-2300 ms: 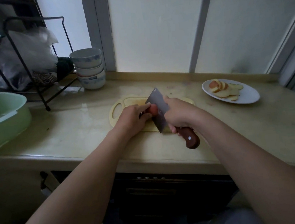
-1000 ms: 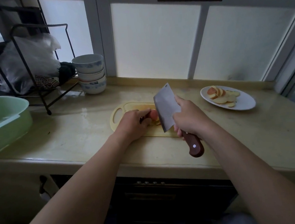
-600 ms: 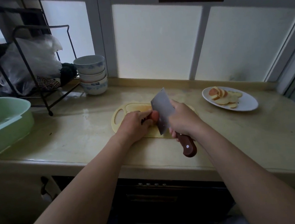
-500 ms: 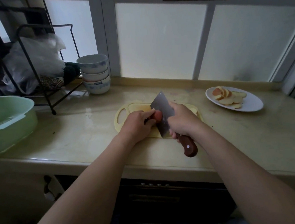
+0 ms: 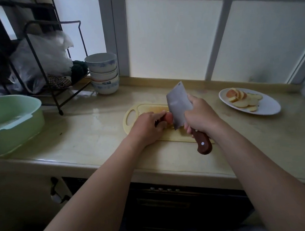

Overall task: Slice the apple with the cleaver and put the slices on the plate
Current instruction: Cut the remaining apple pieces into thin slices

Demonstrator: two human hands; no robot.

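Since 0.5 s ago the cleaver [image 5: 178, 104] has come up off the apple [image 5: 169, 118], blade tilted above it. Prob. one cut done, next stroke pending. L to R: glossy green plastic basin [image 5: 10, 126], stacked glazed bowls [image 5: 103, 73], pale yellow cutting board [image 5: 170, 136] w/ oval handle hole. The left hand [image 5: 147, 127] curls over the small red-skinned apple remnant, pinning it on the board. The right hand [image 5: 200, 115] wraps tight round the brown wooden handle; blade is flat, rectangular steel. White oval plate [image 5: 270, 107], far right, holds thin pale slices [image 5: 242, 100].
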